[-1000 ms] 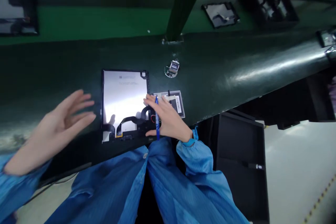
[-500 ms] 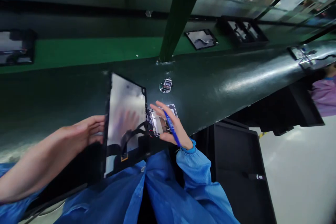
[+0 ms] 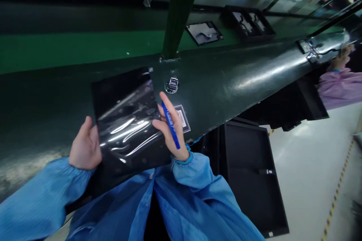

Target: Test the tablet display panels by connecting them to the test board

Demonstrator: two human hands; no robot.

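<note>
Just now the black panel (image 3: 127, 116) has turned over, so its glossy face seems available for work. The left hand (image 3: 84, 147), half open, touches one edge, its grip hidden from me; the right hand (image 3: 169, 138), narrowly curled, holds a blue pen (image 3: 171, 126) at the other, before the metal counter (image 3: 173, 83) on the bench (image 3: 212, 83).

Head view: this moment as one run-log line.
left hand: at screen left edge; right hand: holding blue pen, at screen right edge; screen: glossy dark face showing; counter: on bench

Pale floor (image 3: 305, 180), dark green post (image 3: 181, 11)
</note>
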